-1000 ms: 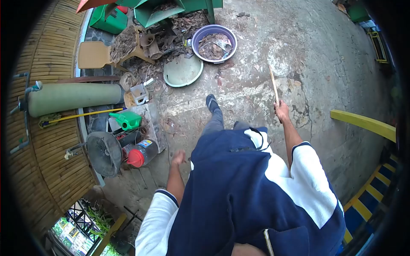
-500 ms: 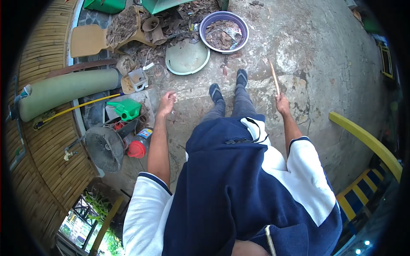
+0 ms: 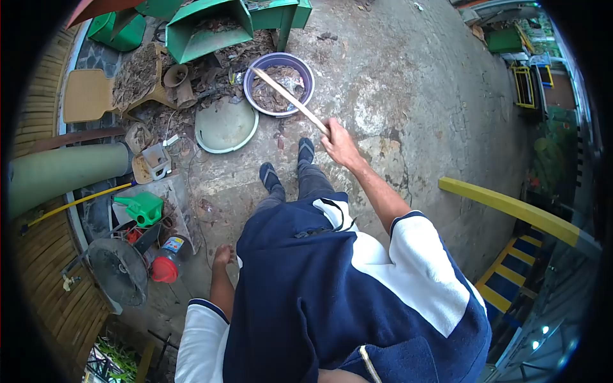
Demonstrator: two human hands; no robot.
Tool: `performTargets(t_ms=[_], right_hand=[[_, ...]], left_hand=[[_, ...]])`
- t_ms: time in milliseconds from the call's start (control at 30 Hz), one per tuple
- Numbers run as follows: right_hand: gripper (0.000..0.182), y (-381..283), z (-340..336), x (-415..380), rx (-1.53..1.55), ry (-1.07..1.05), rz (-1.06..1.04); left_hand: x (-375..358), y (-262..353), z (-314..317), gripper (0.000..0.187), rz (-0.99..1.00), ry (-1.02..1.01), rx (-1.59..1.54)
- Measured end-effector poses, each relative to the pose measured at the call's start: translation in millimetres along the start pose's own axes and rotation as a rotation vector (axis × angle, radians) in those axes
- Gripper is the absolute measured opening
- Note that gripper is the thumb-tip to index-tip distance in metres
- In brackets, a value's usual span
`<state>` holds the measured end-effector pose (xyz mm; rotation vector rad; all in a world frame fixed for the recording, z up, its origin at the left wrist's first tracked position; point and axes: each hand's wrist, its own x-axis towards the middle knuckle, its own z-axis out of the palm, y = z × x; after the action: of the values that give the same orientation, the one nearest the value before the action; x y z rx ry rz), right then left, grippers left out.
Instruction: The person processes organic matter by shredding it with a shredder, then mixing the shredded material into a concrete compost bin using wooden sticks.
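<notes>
My right hand (image 3: 342, 145) is closed around one end of a light wooden stick (image 3: 292, 100). From that hand the stick points forward and to the left, and its far end shows over the purple basin (image 3: 311, 96); whether it touches the contents cannot be made out. Dry leaves (image 3: 271, 96) and some plastic scraps lie inside the basin. My left hand (image 3: 223, 255) hangs low beside my left hip, its fingers loosely bent and apart, with nothing visible in them. A clear bottle with a red cap (image 3: 166, 268) stands nearest to it.
A pale round lid (image 3: 227, 124) lies left of the basin. Behind is a green metal chute (image 3: 211, 32); a leaf-covered tan chair (image 3: 89, 96) lies at left. Near the bamboo wall are a green watering can (image 3: 142, 209) and a grey fan-like disc (image 3: 117, 271). A yellow beam (image 3: 511, 207) juts in from the right.
My right hand has swung forward and left, bringing the stick over the basin. My left hand has dropped back toward my hip. The whole view has shifted, showing more at the right.
</notes>
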<state>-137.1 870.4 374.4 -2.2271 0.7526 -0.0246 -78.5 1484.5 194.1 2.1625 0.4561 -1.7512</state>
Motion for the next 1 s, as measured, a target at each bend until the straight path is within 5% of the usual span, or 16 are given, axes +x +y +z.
performTargets(t_ms=[33,233,400,467,700,800,900,1000], right_hand=[[0.031,-30,-3,9,0.086,0.041,-0.197],[0.034,-127,13,56,0.297,0.185,-0.415],[0.036,-86,85,113,-0.026,-0.178,-0.076],[0.032,-80,104,124,-0.085,-0.260,-0.047],[0.032,-179,68,92,0.232,0.090,-0.390],[0.034,-138,76,124,0.107,0.126,-0.167],[0.048,-59,124,183,-0.151,-0.178,0.220],[0.040,-104,98,155,0.039,0.024,0.078]], left_hand=[[-2,0,2,0.033,0.063,0.035,-0.085],[40,70,-7,0.035,0.470,0.199,-0.238],[-23,133,-29,0.035,0.550,0.285,-0.312],[-30,132,-33,0.035,0.567,0.322,-0.327],[-16,46,-14,0.033,0.579,0.396,-0.406],[-21,60,13,0.033,0.569,0.351,-0.464],[-26,67,25,0.034,0.588,0.336,-0.534],[-38,59,29,0.033,0.555,0.344,-0.543]])
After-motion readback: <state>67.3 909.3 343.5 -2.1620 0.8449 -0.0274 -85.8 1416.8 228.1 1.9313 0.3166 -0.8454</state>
